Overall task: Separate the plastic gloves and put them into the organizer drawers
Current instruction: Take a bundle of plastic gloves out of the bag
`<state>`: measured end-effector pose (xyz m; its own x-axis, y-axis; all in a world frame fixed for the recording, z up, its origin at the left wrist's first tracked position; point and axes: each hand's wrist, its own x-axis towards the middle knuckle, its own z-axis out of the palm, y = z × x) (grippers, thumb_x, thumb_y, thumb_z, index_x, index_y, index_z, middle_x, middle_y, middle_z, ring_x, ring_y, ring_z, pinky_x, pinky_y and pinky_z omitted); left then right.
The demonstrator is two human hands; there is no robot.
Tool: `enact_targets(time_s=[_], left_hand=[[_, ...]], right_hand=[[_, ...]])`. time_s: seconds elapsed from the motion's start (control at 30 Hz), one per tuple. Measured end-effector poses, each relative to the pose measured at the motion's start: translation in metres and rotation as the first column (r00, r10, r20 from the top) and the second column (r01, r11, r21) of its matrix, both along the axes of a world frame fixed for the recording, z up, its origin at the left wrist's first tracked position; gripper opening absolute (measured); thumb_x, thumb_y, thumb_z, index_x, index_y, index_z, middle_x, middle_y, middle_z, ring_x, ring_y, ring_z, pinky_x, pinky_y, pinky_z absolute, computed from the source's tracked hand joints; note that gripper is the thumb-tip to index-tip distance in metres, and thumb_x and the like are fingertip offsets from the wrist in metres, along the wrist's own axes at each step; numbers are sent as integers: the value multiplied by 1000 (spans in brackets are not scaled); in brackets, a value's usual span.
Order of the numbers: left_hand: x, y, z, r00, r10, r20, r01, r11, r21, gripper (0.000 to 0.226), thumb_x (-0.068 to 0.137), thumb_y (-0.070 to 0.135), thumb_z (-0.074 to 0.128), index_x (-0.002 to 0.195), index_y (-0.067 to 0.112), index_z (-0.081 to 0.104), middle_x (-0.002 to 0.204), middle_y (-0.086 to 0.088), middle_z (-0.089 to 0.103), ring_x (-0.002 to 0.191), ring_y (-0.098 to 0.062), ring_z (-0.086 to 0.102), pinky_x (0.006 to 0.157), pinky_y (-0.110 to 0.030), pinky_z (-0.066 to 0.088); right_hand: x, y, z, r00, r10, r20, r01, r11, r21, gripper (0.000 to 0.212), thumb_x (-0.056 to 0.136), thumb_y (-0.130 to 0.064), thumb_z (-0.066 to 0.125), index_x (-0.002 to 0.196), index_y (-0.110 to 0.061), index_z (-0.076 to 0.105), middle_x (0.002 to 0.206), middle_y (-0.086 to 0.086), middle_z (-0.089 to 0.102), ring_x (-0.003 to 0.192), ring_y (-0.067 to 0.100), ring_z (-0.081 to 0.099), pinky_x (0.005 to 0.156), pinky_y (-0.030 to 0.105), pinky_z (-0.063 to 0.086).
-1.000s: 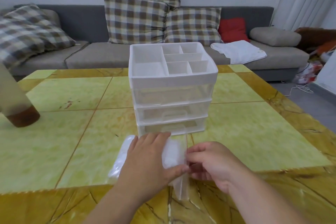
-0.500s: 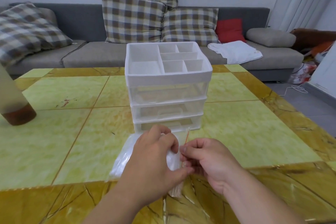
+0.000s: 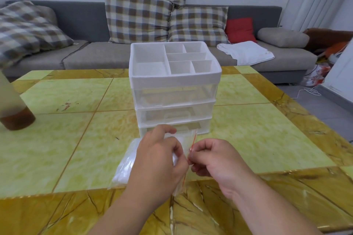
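Where the left hand [image 3: 158, 160] lay flat on the bag [image 3: 133, 150] a second ago, its fingers have now curled, and its grip pinches one lip of the bag's mouth. The right hand [image 3: 215, 158] has closed in too, and its grip pinches the other lip at the red seal strip [image 3: 193, 142]. That end of the bag has risen a little, while the rest lies on the surface [image 3: 57, 139] just in front of the organizer [image 3: 174, 80]. This looks like the seal being pulled apart. The gloves [image 3: 123, 170] are a white wad packed inside the bag, and none is separated yet. The three drawers [image 3: 175, 114] are all closed. No brand, label or writing can be read on the bag or organizer, nor on the bottle [image 3: 13, 112] at the left edge.
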<state>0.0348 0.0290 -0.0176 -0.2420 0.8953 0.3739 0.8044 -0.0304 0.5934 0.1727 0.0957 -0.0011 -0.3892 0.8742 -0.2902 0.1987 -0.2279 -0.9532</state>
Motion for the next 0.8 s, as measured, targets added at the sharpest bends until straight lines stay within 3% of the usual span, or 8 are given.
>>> enact_targets(time_s=[0.07,0.2,0.3,0.43,0.53,0.6,0.67,0.8], left_hand=[[3,1,-1,1000,21,-3,-21,999,32,21,80,22,68,68,32,54,122,20,46,108,-6,54,87,-29,47],[1,1,10,985,107,134,-127,981,145,11,80,24,58,72,27,52,114,19,47,91,-1,55,70,-17,43],[-7,1,16,968,154,196,-188,967,170,9,83,27,59,75,28,55,110,22,50,65,-7,52,64,-14,37],[-3,0,12,977,116,180,-142,980,143,8,83,28,57,76,29,56,103,20,54,94,2,55,76,-4,38],[4,1,7,980,98,175,-123,983,136,7,84,28,56,77,29,55,101,20,54,101,8,51,80,-2,37],[7,2,4,980,92,177,-116,985,128,10,86,25,58,78,28,55,101,21,53,102,9,50,80,-2,37],[8,2,2,981,56,185,-77,991,110,15,90,20,61,79,28,56,103,20,53,105,9,50,81,-1,36],[4,3,4,942,-61,330,54,998,32,19,92,14,63,80,29,62,113,20,58,111,10,51,90,-5,36]], right_hand=[[-3,0,2,999,-35,38,33,998,46,17,79,8,67,77,-9,64,65,9,67,52,16,58,52,26,47],[-3,3,-6,942,-137,306,46,957,288,29,74,1,68,87,-20,52,66,4,54,51,19,49,50,31,38],[1,2,-11,915,-138,380,-26,918,397,25,77,-1,65,78,-20,48,66,-1,50,53,16,42,49,29,36],[4,2,-10,903,-108,416,-136,846,516,19,85,-11,68,79,-29,62,84,-13,61,71,2,57,62,21,48],[0,-1,-8,954,-11,300,-99,932,350,10,92,-30,68,86,-24,74,79,-20,68,76,3,62,74,26,51],[-4,1,-11,972,12,234,-46,989,143,41,91,-45,65,87,-4,70,68,-9,61,64,15,59,67,40,52],[-4,1,-13,978,71,198,-67,997,-28,52,85,-51,70,84,1,67,67,1,60,60,21,57,69,47,57],[-6,-1,-26,978,180,104,-172,982,-82,29,73,-20,83,100,-12,74,76,8,71,69,26,69,79,50,61]])
